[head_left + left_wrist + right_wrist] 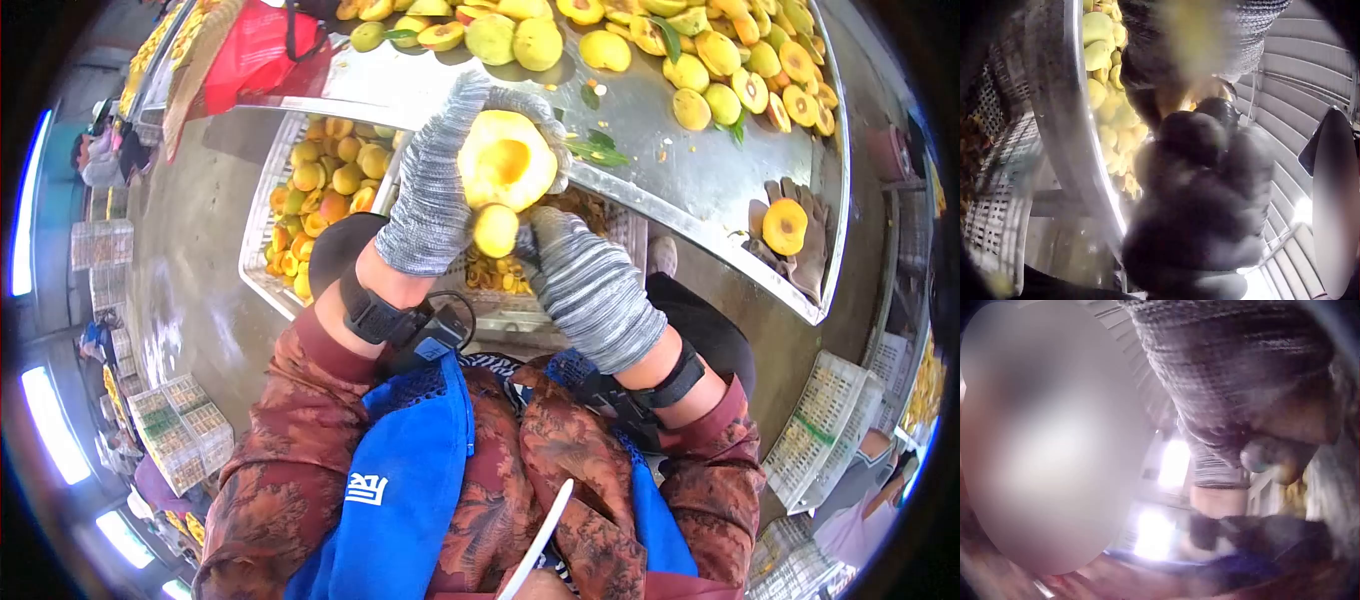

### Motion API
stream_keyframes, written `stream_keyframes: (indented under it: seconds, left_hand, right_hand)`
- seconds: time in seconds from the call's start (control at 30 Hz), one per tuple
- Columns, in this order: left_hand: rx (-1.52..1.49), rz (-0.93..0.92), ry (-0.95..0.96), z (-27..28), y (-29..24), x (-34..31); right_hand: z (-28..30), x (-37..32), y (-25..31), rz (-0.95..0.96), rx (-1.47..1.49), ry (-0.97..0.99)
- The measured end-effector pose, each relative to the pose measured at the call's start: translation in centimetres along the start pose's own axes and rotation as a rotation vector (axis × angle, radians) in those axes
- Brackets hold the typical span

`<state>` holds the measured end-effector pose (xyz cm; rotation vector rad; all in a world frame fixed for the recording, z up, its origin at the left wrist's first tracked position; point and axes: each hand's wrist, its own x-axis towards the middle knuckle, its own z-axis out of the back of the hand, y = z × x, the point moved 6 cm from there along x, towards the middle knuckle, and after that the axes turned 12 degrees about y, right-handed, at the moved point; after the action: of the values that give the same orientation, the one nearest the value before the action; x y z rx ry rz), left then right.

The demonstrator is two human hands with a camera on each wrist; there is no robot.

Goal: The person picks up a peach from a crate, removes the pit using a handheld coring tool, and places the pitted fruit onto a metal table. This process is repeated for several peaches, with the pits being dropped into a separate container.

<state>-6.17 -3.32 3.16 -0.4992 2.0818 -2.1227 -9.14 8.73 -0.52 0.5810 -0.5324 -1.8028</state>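
In the head view, my left hand point(435, 175), in a grey striped glove, holds a yellow peach half point(508, 160) with its hollow, cut face up. Its fingers curl round the far side of the fruit. My right hand point(580, 270), gloved alike with dark fingers, is close below the half. Between the hands, against the near edge of the half, sits a small round yellow piece point(495, 231). The right fingertips are right beside this piece; I cannot tell whether they grip it. Dark, blurred glove fingers point(1191, 169) fill the middle of the left wrist view.
A metal table point(640, 150) carries many peaches and halves point(720, 60). On its right corner lies a brown glove point(810, 235) under a peach half point(785, 226). A crate of peach halves point(325, 175) stands below left. A red bag point(262, 55) is at the far left.
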Motion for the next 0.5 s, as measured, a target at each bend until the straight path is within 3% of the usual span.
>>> stream_keyframes:
  seconds: [0.03, 0.07, 0.17, 0.23, 0.3, 0.33, 0.4, 0.43, 0.5]
  left_hand:
    - [0.116, -0.084, -0.014, 0.4, -1.1, -0.1]
    - [0.453, -0.118, -0.030, 0.8, -2.7, -0.5]
    - [0.448, -0.069, -0.154, 4.5, -3.1, -1.7]
    - [1.281, -0.085, -0.168, 7.9, -5.1, -3.5]
    - [0.583, 0.231, -0.326, 15.1, -2.6, -5.5]
    - [0.587, 0.218, -0.309, 16.7, -1.9, -5.6]
    - [0.748, 0.342, -0.455, 19.5, -0.7, -5.9]
    - [0.746, 0.335, -0.446, 18.2, -1.2, -4.4]
    - [1.197, 0.046, -0.154, 11.9, -2.9, 0.8]
  right_hand:
    - [-0.1, 0.2, -0.3, 0.020, -0.025, -0.009]
    - [-0.2, 0.2, -0.5, 0.005, -0.094, 0.016]
    - [-2.8, 0.9, -2.5, -0.080, -0.359, 0.189]
    - [-2.4, 0.4, -2.7, -0.075, -0.444, 0.301]
    - [-1.3, 0.1, -2.4, -0.072, -0.423, 0.243]
    - [-1.4, 0.2, -3.0, -0.090, -0.420, 0.259]
    - [-1.3, 0.1, -3.6, -0.118, -0.412, 0.268]
    - [-0.7, -0.1, -3.0, -0.077, -0.412, 0.206]
    - [0.0, -0.2, -2.4, -0.040, -0.423, 0.142]
